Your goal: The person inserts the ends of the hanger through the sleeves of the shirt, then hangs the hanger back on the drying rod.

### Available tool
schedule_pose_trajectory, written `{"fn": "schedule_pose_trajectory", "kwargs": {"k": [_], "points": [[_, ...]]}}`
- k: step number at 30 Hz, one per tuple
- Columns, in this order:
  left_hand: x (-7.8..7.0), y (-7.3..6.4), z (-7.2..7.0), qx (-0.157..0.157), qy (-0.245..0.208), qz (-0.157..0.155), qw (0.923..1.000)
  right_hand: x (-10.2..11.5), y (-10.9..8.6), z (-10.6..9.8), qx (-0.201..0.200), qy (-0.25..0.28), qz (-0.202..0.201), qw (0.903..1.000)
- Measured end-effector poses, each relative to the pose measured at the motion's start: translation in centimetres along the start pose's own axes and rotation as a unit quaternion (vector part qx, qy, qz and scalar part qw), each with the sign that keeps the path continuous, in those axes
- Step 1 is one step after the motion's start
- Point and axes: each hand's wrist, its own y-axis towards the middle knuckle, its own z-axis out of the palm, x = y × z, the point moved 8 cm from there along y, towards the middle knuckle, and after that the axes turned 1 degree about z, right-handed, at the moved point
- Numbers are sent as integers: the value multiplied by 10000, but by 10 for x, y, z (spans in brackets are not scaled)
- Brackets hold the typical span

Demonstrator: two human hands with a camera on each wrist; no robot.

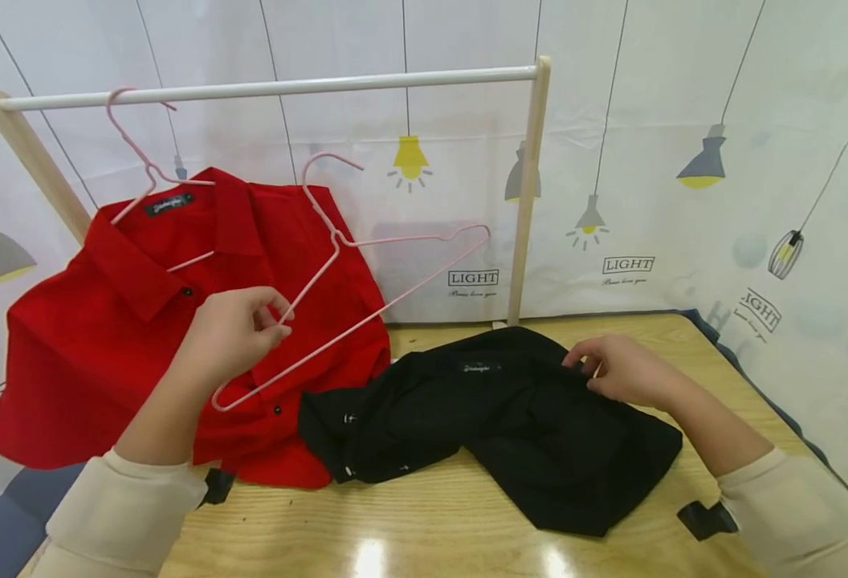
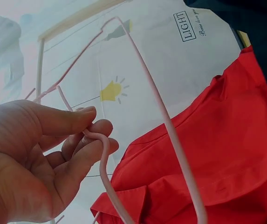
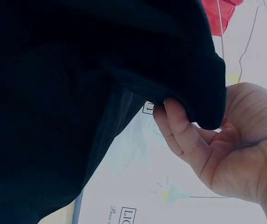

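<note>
My left hand [image 1: 234, 331] pinches one arm of a bare pink hanger [image 1: 336, 238] between thumb and fingers. The hanger is tilted in the air, its hook upward, in front of the red shirt [image 1: 135, 345]. In the left wrist view the hanger's bent end [image 2: 104, 158] runs past the fingertips. A black shirt [image 1: 424, 409] lies rumpled on the table, its collar label facing up. At that shirt's upper right edge, my right hand [image 1: 629, 373] grips the fabric. The right wrist view has the black cloth [image 3: 170, 60] lying over the curled fingers, hiding part of the grip.
A rack with a white rail [image 1: 395, 81] and wooden posts [image 1: 528, 193] stands at the back. The red shirt hangs at its left on another pink hanger [image 1: 131, 144]. Behind is a lamp-patterned backdrop [image 1: 453, 177]. The wooden table [image 1: 409, 530] extends in front.
</note>
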Motion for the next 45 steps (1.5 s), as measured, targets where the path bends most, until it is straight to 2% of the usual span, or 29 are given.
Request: {"fn": "schedule_pose_trajectory", "kwargs": {"k": [19, 25, 35, 40, 45], "points": [[2, -40, 23, 98, -373, 400, 9985, -1, -4, 1, -349, -146, 14, 9993], [0, -50, 35, 301, -579, 486, 9967, 0, -5, 0, -468, -229, 35, 9986], [-5, -60, 59, 797, -417, 629, 9940, 15, -12, -4, -914, -584, -18, 9941], [-4, -62, 69, 1089, -600, 501, 9910, 27, -17, -7, -1171, -801, -134, 9898], [-10, -62, 77, 1228, -902, 707, 9858, 41, -21, -11, -1390, -970, -306, 9851]]}}
